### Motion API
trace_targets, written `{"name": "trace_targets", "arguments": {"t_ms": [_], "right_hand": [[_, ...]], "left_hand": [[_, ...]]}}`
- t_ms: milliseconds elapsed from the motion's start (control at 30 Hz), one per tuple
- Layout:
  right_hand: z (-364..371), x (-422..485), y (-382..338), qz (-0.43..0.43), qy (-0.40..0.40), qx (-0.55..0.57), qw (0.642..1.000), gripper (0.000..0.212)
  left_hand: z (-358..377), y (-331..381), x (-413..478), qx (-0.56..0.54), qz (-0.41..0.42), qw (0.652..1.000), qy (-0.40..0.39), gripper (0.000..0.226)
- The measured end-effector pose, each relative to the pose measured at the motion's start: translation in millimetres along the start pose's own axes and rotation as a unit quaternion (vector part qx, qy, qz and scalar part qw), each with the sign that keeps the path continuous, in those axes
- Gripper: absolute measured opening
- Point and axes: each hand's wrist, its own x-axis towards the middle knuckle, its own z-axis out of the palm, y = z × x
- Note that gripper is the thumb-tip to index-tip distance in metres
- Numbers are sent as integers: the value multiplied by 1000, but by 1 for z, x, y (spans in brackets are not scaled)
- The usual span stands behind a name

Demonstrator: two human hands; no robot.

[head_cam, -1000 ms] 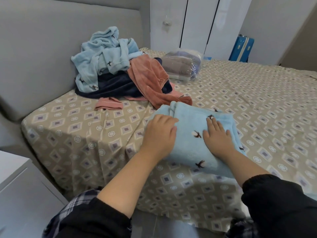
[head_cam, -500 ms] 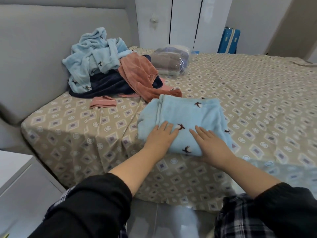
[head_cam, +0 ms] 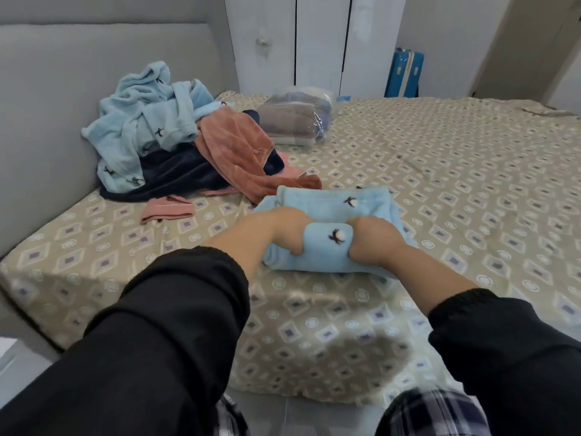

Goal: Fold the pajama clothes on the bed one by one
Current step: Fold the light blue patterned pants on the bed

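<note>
Light-blue pajama piece point(head_cam: 330, 201), near-folded, last fold gripped by left hand point(head_cam: 287, 229) & right hand point(head_cam: 375, 239); unfolded pile point(head_cam: 163, 130) (blue, navy, rust) judged left to do.

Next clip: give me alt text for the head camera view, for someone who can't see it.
A person's left-hand grip and right-hand grip clutch the near fold of a light blue pajama piece on a patterned bed. Behind it lies a heap of unfolded blue, navy and rust clothes, with a plastic-wrapped bundle beyond.
</note>
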Motion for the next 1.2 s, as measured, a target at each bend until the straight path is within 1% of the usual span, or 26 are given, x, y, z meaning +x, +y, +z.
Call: {"name": "trace_targets", "arguments": {"t_ms": [67,100,167,233,300,333,367,433,533,600,667,700,767,833,867,900,1067,1200], "right_hand": [[3,23,4,27,14,-2,1000,4],[2,38,7,39,15,-2,999,3],[-6,64,9,51,-8,11,999,11],[-14,91,10,55,-67,19,996,13],[-21,111,11,64,-118,11,991,13],[-23,116,11,67,-141,9,988,14],[-25,120,10,68,-160,12,985,14],[-32,119,8,67,-192,24,979,17],[-48,103,5,61,-232,54,969,20],[-59,89,3,45,-251,41,966,23],[-82,80,4,36,-256,39,965,20],[-99,75,5,34,-249,37,967,17],[-142,66,7,31,-219,24,975,18],[-188,56,13,34,-190,11,981,13],[-213,50,17,37,-179,9,983,11],[-235,44,22,41,-171,7,984,12],[-317,4,59,82,-157,33,984,20],[-354,-31,100,105,-149,45,982,17]], "left_hand": [[-10,-14,23,-33,-16,998,-43,25],[-17,-21,35,-46,-26,997,-64,23],[-33,-34,57,-59,-52,992,-102,27],[-45,-47,78,-93,-74,977,-176,41],[-51,-56,97,-146,-69,952,-259,68],[-52,-59,101,-161,-60,943,-283,76],[-52,-61,104,-171,-51,939,-295,78],[-55,-59,102,-173,-43,939,-294,72],[-61,-48,81,-169,-58,939,-294,46],[-66,-41,68,-167,-66,939,-294,40],[-81,-34,56,-177,-82,940,-279,38],[-93,-31,48,-178,-83,944,-264,37],[-133,-17,26,-151,-55,965,-207,33],[-179,-2,6,-121,-22,984,-131,19],[-202,7,-1,-118,-12,987,-108,14],[-225,16,-8,-112,4,989,-95,14],[-314,70,-16,-77,70,987,-119,13],[-354,122,-8,-48,90,987,-125,21]]}}
